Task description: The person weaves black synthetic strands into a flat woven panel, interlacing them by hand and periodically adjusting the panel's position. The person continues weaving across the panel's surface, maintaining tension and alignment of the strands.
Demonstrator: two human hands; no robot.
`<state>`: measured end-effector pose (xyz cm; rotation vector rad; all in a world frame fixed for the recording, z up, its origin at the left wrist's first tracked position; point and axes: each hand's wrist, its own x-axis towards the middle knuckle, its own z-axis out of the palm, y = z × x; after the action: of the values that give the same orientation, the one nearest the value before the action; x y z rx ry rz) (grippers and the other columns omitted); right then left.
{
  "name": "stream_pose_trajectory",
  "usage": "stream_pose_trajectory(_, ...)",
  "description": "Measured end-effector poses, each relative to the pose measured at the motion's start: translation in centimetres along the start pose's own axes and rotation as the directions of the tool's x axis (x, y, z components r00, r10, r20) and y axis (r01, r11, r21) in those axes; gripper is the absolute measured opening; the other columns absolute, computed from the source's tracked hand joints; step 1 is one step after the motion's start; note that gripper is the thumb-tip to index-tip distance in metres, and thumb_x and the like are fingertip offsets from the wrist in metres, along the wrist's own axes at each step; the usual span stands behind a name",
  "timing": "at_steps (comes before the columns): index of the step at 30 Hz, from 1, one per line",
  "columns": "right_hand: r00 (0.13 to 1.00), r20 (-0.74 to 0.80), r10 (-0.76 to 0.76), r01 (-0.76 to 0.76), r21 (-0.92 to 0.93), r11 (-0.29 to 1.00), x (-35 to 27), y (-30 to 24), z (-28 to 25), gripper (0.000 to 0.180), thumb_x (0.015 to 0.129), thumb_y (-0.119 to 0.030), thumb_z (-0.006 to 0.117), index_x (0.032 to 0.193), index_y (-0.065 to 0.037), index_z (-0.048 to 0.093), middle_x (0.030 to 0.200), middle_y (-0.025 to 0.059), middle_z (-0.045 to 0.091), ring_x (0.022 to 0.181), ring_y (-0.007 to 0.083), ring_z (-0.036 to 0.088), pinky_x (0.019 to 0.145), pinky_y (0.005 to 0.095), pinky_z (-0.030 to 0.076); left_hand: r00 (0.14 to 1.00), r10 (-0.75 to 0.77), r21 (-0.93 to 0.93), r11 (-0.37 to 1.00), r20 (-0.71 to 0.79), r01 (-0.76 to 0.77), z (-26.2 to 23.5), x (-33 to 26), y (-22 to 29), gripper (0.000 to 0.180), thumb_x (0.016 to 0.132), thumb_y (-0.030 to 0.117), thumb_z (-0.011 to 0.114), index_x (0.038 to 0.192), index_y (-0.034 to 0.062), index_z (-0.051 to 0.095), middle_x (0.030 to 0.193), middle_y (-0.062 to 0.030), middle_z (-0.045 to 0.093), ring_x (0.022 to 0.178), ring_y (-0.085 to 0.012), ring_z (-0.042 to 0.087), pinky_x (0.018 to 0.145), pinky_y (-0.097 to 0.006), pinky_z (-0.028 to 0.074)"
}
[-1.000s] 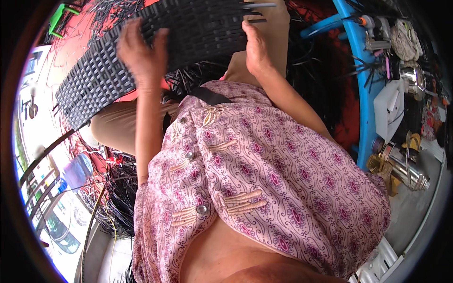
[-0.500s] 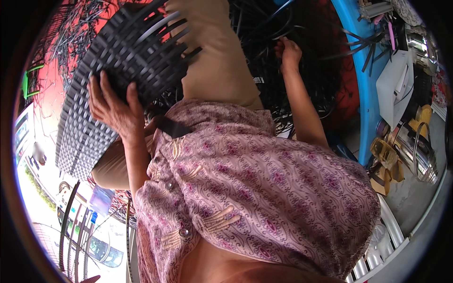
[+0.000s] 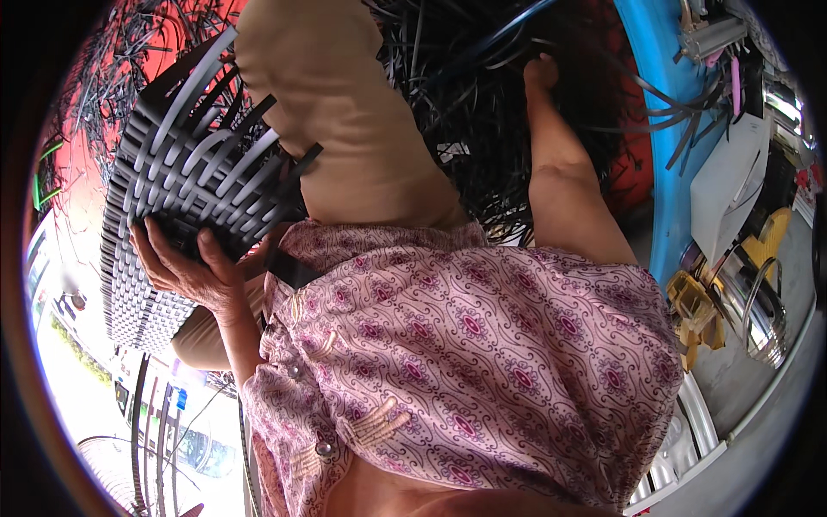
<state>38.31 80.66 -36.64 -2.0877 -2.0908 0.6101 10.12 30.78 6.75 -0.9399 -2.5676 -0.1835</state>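
Note:
A partly woven basket [image 3: 164,185] of dark grey and black flat strips leans against my legs on the left, loose strip ends curving up from its edge. My left hand [image 3: 185,271] grips it near the lower middle, with fingers on the weave and thumb apart from them. Far to the right, my right arm is stretched out over a heap of black strips [image 3: 465,103]. My right hand [image 3: 541,73] is at that heap, small and in shadow. Its fingers are mostly hidden, so whether it holds a strip does not show.
A blue plastic edge [image 3: 659,198] curves along the right, with bent strips hanging over it. Past it are white paper [image 3: 728,181], yellow pieces [image 3: 693,297] and a shiny metal pot [image 3: 758,319]. Strip scraps litter the red surface [image 3: 82,164] at far left. My knee [image 3: 319,95] rises between basket and heap.
My right hand has reached farther out over the heap. The basket and my left hand have shifted left and down in the view, and the basket has turned, showing more of its loose strip ends.

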Motion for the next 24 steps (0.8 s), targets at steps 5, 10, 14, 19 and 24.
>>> stream_pose_trajectory(5,0.998,0.04,-0.057,0.063,-0.187,0.98,1.0,1.4,0.5,0.026,0.091,-0.023,0.066,0.114,-0.014,0.074,0.111,0.0133,0.074,0.108,0.0324,0.07,0.095,0.0437,0.054,1.0,0.001,0.006,1.0,0.006,-0.001,0.2,-0.1,-0.7,0.073,0.101,0.059,0.047,0.148,0.003,0.049,0.152,-0.0213,0.044,0.14,-0.0398,0.041,0.113,-0.055,0.03)
stream_pose_trajectory(10,0.946,0.248,-0.208,0.274,-0.27,0.923,0.7,0.2,-3.0,0.024,0.09,-0.025,0.069,0.109,-0.012,0.074,0.107,0.0111,0.075,0.105,0.0308,0.07,0.096,0.0426,0.052,1.0,-0.004,0.015,1.0,0.006,0.004,0.0,0.0,-0.6,0.074,0.1,0.06,0.047,0.148,0.0037,0.049,0.153,-0.0211,0.044,0.14,-0.0395,0.042,0.113,-0.055,0.031)
stream_pose_trajectory(14,0.896,0.351,-0.271,0.323,-0.101,0.941,1.5,1.5,-4.7,0.025,0.088,-0.028,0.072,0.106,-0.01,0.075,0.103,0.011,0.075,0.099,0.0281,0.071,0.092,0.0388,0.052,1.0,-0.006,0.027,1.0,0.005,0.006,0.3,0.0,-1.0,0.074,0.1,0.061,0.047,0.148,0.0046,0.05,0.153,-0.021,0.045,0.141,-0.0389,0.042,0.113,-0.055,0.031)
stream_pose_trajectory(19,0.832,0.499,-0.242,0.052,0.365,0.93,2.5,3.2,-5.1,0.027,0.085,-0.022,0.078,0.107,-0.005,0.075,0.099,0.0068,0.075,0.094,0.0184,0.069,0.087,0.0328,0.051,1.0,-0.016,0.025,1.0,-0.005,0.016,0.4,-0.2,-1.1,0.075,0.099,0.063,0.047,0.147,0.0048,0.051,0.152,-0.0187,0.046,0.141,-0.0384,0.042,0.112,-0.054,0.031)
stream_pose_trajectory(24,0.798,0.584,-0.149,-0.067,0.331,0.941,3.9,4.3,-4.3,0.029,0.083,-0.014,0.079,0.109,-0.003,0.075,0.096,0.0078,0.075,0.09,0.0201,0.069,0.083,0.0362,0.053,1.0,-0.014,0.008,1.0,-0.021,0.014,0.9,-0.2,-1.3,0.076,0.099,0.064,0.047,0.146,0.0048,0.051,0.153,-0.0186,0.046,0.139,-0.0386,0.043,0.112,-0.054,0.03)
